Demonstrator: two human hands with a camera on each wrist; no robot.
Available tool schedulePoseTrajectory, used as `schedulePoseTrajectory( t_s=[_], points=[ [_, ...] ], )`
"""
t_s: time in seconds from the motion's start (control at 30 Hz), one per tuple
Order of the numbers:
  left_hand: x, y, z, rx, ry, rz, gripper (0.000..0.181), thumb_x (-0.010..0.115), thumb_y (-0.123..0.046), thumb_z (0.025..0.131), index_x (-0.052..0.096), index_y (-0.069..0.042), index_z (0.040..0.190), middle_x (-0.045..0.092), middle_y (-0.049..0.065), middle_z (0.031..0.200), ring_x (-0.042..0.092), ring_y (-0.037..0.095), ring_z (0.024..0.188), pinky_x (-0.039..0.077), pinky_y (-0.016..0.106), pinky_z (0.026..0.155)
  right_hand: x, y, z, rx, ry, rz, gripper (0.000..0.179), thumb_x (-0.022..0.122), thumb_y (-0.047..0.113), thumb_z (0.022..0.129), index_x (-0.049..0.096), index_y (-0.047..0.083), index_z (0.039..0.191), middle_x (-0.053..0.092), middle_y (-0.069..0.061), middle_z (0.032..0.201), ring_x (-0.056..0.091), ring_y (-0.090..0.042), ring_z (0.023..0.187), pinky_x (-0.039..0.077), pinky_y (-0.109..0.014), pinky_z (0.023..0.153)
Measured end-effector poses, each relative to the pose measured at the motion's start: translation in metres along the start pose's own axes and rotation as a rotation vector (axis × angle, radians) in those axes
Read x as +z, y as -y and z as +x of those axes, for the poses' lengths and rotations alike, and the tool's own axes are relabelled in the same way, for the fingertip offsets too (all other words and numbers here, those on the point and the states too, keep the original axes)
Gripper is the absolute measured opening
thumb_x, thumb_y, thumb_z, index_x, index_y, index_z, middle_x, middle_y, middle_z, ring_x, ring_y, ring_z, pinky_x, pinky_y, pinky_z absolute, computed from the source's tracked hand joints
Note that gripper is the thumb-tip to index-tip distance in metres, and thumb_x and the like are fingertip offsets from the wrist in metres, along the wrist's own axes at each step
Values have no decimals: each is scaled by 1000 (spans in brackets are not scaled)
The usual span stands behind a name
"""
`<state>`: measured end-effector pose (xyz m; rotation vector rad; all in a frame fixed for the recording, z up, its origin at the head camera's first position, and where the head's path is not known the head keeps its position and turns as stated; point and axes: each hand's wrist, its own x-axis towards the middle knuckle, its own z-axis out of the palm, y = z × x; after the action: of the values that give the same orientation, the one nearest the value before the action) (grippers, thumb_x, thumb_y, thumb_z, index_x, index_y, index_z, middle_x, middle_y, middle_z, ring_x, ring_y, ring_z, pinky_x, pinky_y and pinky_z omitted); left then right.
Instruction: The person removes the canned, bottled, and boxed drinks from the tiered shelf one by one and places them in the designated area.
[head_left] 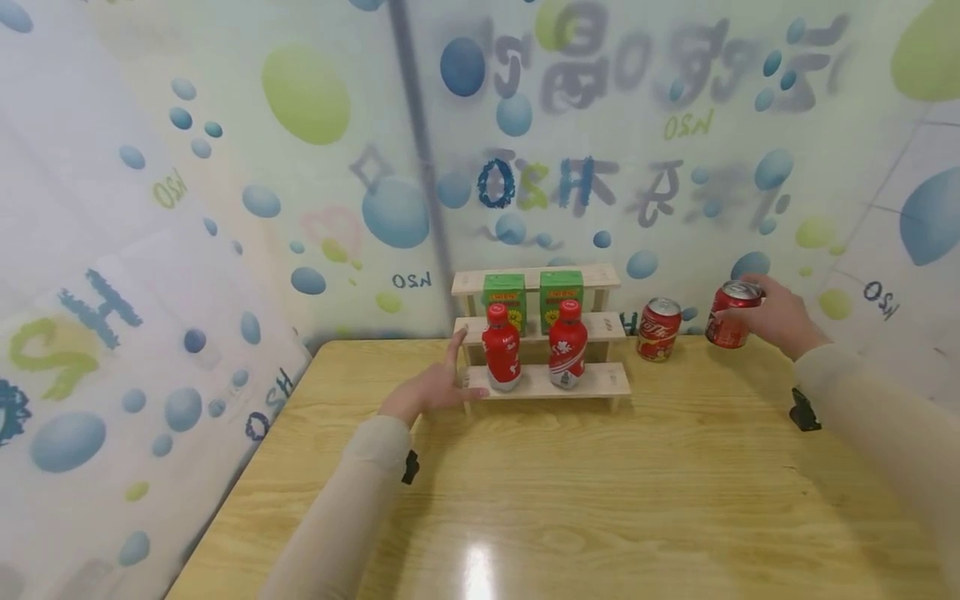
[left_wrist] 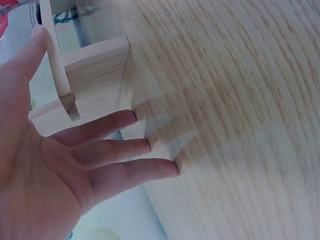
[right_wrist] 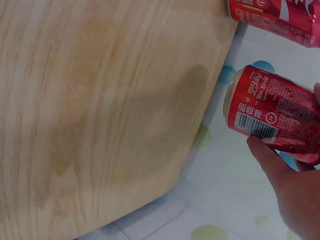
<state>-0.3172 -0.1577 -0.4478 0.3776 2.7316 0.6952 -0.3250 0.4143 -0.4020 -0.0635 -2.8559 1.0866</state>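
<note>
My right hand (head_left: 780,312) grips a red Coca-Cola can (head_left: 727,323) by its sides at the back right. In the right wrist view that can (right_wrist: 270,110) is lifted, a shadow lying on the wood below it. Just left of it, a second red cola can (head_left: 659,330) stands upright. My left hand (head_left: 431,385) is at the left end of a three-tier wooden shelf (head_left: 540,385), fingers spread and straight. In the left wrist view its thumb (left_wrist: 31,52) lies along a shelf board, while three fingertips reach down at the table.
Two red bottles (head_left: 502,350) stand on the lowest tier. Behind them, two green drink cartons (head_left: 561,287) stand on the middle tier. The wooden table (head_left: 570,492) ends at the back against a curtain (head_left: 337,192) printed with bubbles.
</note>
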Motion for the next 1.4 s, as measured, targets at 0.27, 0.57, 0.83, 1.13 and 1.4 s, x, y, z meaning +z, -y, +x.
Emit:
schedulePoseTrajectory(
  t_s=[0.27, 0.57, 0.83, 1.13, 1.4],
  points=[
    [1, 1, 2, -3, -3, 5, 126, 76, -67, 89, -23, -46, 165, 58, 25, 155, 62, 45, 138, 47, 60, 120, 16, -2, -3, 11, 44, 8, 101, 71, 50, 100, 16, -2, 167, 39, -44, 155, 46, -61, 136, 52, -69, 102],
    [1, 0, -1, -8, -2, 4, 126, 75, -68, 89, -22, -45, 165, 61, 25, 151, 63, 45, 136, 48, 60, 119, 25, -2, -4, 31, 33, -5, 97, 69, 47, 101, 18, -4, 166, 36, -45, 156, 43, -62, 137, 48, -72, 106],
    [0, -2, 0, -14, 1, 11, 126, 76, -67, 89, -22, -44, 166, 63, 26, 148, 64, 45, 135, 49, 58, 118, 30, -7, -5, 75, 37, 16, 101, 67, 51, 102, 13, -3, 167, 32, -46, 158, 39, -63, 141, 43, -75, 113],
    [1, -3, 0, -5, 4, 10, 126, 75, -66, 90, -24, -44, 165, 62, 27, 148, 66, 45, 132, 49, 59, 118, 33, -12, -9, 72, 29, 39, 105, 69, 51, 101, 9, -3, 168, 30, -47, 159, 38, -65, 142, 43, -75, 112],
    [1, -2, 0, -17, 6, 21, 126, 74, -68, 90, -24, -45, 165, 57, 27, 155, 61, 46, 138, 48, 60, 119, 36, -13, -9, 49, 40, 47, 102, 69, 45, 103, 8, -5, 167, 30, -46, 159, 38, -64, 142, 41, -75, 114]
  ],
)
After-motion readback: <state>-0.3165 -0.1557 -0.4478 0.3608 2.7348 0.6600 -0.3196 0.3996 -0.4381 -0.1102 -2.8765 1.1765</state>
